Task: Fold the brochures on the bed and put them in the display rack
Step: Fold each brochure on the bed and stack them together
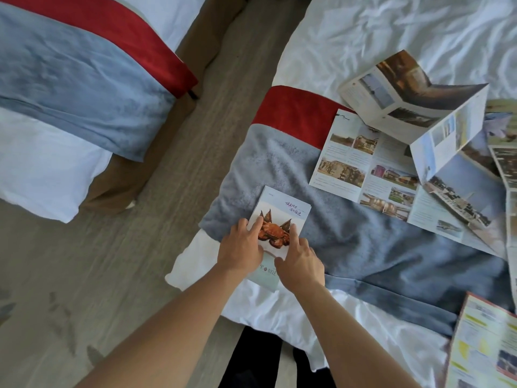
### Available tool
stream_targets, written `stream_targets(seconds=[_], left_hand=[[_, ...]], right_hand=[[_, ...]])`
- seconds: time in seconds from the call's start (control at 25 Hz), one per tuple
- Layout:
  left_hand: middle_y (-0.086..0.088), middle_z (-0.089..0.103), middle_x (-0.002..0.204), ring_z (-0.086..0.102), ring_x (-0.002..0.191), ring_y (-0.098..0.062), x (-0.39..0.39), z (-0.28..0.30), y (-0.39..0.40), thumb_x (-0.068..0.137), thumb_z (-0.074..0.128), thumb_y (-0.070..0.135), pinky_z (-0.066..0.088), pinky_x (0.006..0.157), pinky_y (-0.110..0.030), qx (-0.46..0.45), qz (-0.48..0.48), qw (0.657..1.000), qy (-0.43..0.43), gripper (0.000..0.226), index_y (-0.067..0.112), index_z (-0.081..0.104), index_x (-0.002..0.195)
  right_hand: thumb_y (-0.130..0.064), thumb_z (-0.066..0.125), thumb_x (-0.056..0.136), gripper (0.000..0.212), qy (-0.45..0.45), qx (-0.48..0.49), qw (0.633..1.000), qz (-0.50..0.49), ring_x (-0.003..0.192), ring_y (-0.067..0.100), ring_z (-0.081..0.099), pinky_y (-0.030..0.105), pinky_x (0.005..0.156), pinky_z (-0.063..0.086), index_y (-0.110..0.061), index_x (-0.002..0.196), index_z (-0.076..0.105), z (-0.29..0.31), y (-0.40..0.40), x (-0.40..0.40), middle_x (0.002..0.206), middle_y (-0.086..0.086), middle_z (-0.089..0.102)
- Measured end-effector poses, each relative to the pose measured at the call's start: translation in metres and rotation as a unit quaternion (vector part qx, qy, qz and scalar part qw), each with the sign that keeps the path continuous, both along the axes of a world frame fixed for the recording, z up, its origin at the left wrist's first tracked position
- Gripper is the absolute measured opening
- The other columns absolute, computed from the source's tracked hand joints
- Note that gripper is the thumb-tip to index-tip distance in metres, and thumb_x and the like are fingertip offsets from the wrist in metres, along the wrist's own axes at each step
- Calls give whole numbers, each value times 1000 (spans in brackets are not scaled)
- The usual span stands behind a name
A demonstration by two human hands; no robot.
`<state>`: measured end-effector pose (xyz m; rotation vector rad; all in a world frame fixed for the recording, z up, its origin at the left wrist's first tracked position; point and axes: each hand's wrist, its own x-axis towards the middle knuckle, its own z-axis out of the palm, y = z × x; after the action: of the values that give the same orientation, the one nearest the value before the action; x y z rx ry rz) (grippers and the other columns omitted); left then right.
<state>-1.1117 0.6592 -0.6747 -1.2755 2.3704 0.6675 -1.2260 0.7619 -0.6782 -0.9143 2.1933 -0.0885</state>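
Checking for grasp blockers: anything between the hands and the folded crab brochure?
No. Left hand and right hand already press on the folded crab brochure, which lies on the grey-blue bed runner. The display rack is out of view, so that path cannot be judged.

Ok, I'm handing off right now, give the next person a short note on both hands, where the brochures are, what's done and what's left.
Left hand: flat on the folded crab-cover brochure, fingers spread, gripping nothing.
Right hand: also pressing that brochure, fingertips on its lower part.
The brochure lies on the grey bed runner near the bed's corner.
Done: this one looks folded and is being pressed flat.
Left: the large unfolded brochure, the half-open brochure standing tented behind it, a yellow-and-orange leaflet at the lower right, and more sheets at the right edge.
No display rack is in view, so nothing can be confirmed as placed.
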Motion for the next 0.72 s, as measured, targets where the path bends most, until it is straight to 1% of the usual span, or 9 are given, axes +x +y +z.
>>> stream_targets(seconds=[0.12, 0.28, 0.4, 0.48, 0.52, 0.6, 0.64, 0.72], left_hand=[[-6, 45, 127, 50, 114, -24, -3, -3, -2, 93, 58, 34, 54, 84, -38, 1, -2, 1000, 2, 70, 30, 24, 154], [-7, 44, 129, 48, 117, -25, -4, -2, -1, 92, 58, 31, 54, 85, -40, 8, 5, 1000, 2, 69, 29, 26, 153], [-8, 38, 141, 47, 121, -26, -11, 5, -1, 88, 64, 28, 53, 91, -40, -11, 4, 1000, 25, 69, 26, 33, 149], [-5, 36, 143, 48, 120, -25, -26, 14, -1, 87, 64, 26, 51, 92, -38, -26, -23, 999, 37, 63, 25, 38, 144], [-5, 38, 142, 48, 119, -26, -37, 19, 0, 88, 62, 27, 50, 92, -39, -22, -40, 998, 39, 59, 25, 40, 142], [-5, 41, 141, 47, 121, -29, -64, 32, 4, 90, 56, 28, 46, 95, -43, 3, -78, 996, 31, 52, 25, 43, 140], [-6, 42, 141, 47, 122, -31, -79, 39, 7, 90, 55, 28, 44, 97, -46, 17, -98, 995, 25, 51, 24, 44, 141], [-6, 42, 142, 47, 125, -33, -110, 52, 14, 91, 55, 27, 44, 96, -48, 39, -134, 990, 28, 52, 24, 44, 141]], right_hand=[[-36, 61, 90, 89, -4, -10, 1000, -10, 113, 26, 57, 40, 85, 51, -29, 156, 1, -2, 0, 0, 130, 5, 50], [-38, 59, 91, 87, -4, -3, 1000, -2, 113, 27, 57, 41, 82, 51, -30, 156, 1, -7, -1, -3, 129, 5, 49], [-38, 60, 91, 86, -14, 2, 1000, -10, 113, 27, 58, 40, 80, 50, -32, 155, 2, 0, -3, -9, 131, 5, 48], [-35, 61, 91, 83, -24, -2, 999, -27, 114, 28, 57, 40, 79, 51, -30, 153, 6, 12, -1, -17, 131, 6, 47], [-34, 60, 91, 81, -25, -5, 999, -33, 116, 29, 56, 40, 80, 52, -29, 153, 8, 19, 2, -24, 132, 6, 46], [-33, 59, 92, 78, -16, -7, 999, -40, 125, 30, 50, 42, 90, 52, -25, 154, 11, 35, 8, -45, 138, 7, 43], [-35, 58, 93, 79, -10, -6, 999, -41, 130, 30, 46, 43, 94, 49, -23, 155, 11, 42, 12, -58, 142, 8, 40], [-37, 57, 94, 78, 5, -12, 999, -45, 133, 31, 42, 43, 97, 45, -23, 157, 13, 59, 21, -86, 147, 9, 38]])
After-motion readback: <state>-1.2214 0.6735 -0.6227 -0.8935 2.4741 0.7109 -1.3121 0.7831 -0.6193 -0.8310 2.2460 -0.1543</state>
